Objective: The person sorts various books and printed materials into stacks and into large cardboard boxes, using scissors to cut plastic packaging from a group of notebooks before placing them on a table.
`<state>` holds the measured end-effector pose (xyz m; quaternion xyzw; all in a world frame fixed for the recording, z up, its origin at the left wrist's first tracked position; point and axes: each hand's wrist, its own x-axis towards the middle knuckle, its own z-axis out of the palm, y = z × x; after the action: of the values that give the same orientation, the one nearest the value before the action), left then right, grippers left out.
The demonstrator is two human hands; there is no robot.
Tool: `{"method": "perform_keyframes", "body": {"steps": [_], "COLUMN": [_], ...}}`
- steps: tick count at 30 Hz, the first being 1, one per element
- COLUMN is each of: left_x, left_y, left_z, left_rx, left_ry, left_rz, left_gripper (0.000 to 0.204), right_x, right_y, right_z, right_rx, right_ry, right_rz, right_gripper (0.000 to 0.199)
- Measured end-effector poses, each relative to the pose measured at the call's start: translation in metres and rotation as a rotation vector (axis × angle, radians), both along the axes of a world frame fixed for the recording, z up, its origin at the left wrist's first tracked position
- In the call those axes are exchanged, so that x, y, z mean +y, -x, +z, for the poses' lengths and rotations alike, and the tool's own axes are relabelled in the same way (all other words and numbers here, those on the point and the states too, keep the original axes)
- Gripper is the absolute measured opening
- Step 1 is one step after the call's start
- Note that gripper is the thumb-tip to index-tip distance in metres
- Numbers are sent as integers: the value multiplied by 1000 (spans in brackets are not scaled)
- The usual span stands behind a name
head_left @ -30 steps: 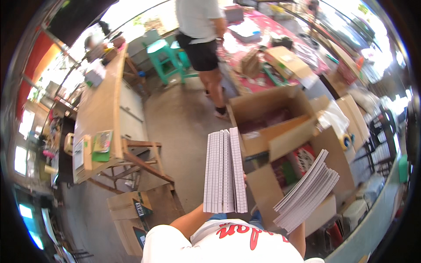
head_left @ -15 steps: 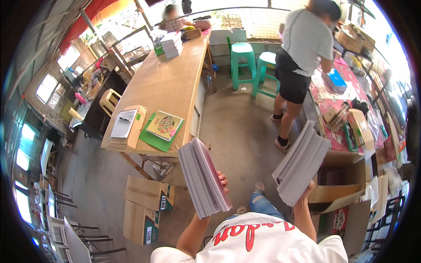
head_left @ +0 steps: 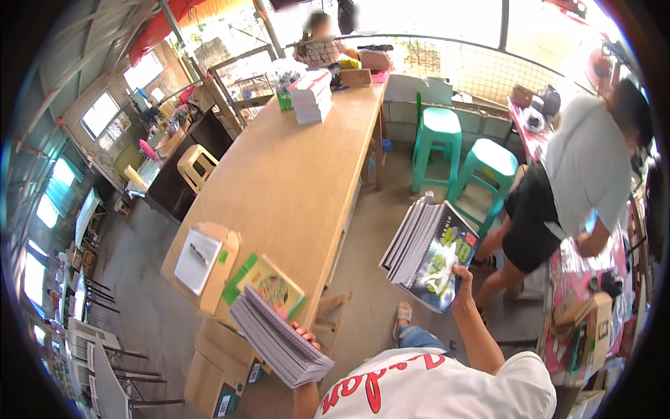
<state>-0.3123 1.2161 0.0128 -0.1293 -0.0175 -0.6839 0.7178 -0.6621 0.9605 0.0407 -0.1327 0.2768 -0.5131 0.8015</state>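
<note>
My left hand is closed on a thick stack of notebooks, its layered edges turned upward, beside the near end of the long table. The fingers wrap over its right side. Out to the right, my right hand grips another stack of notebooks above the floor. The cover on that stack is dark with green, white and red printing. Both stacks are tilted and held in the air. My palms are hidden behind them.
The long wooden table carries a clipboard with paper, a green-edged notebook and a pile of notebooks. Green stools stand beyond. A person in a grey shirt bends at the right-hand table. Cardboard lies lower left.
The view has turned right and nearer the table. My right hand has raised its stack and turned it, so a printed cover shows. The left stack is lower. The co-worker bends further.
</note>
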Motion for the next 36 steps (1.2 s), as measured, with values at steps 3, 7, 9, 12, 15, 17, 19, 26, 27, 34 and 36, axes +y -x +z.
{"method": "perform_keyframes", "body": {"steps": [3, 7, 9, 12, 15, 17, 19, 26, 27, 34, 36], "left_x": [-78, -164, -203, -258, -315, -351, -381, -483, -492, -530, -541], "left_y": [-15, -18, -29, -58, -99, -131, -167, -254, -266, -312, -310], "left_z": [0, 6, 6, 4, 6, -7, -28, -18, -19, -40, -39], "left_rx": [125, 32, -131, -418, -499, -435, -617, -457, -482, -523, -580], "left_ry": [36, -63, -212, -478, -586, -579, -611, -634, -625, -601, -599], "left_rz": [-67, 254, 413, 574, 623, 621, 660, 540, 529, 421, 439], "left_gripper": [45, 54, 54, 55, 58, 70, 65, 60, 60, 67, 69], "right_x": [-110, -239, -296, -373, -438, -486, -528, -619, -624, -592, -578], "right_y": [-40, -135, -192, -283, -385, -445, -496, -581, -581, -567, -542], "right_z": [7, 34, 35, 30, 20, 10, 2, -57, -65, -24, 1], "right_rx": [37, 30, 44, 52, 58, 32, 18, 534, 542, 1588, 1295], "right_ry": [-6, 62, 88, 98, 0, 30, 50, -11, -97, 153, 384], "right_rz": [172, 323, 360, 365, 371, 317, 266, 130, 175, 159, 251], "right_gripper": [52, 46, 45, 43, 41, 42, 42, 34, 39, 71, 80]}}
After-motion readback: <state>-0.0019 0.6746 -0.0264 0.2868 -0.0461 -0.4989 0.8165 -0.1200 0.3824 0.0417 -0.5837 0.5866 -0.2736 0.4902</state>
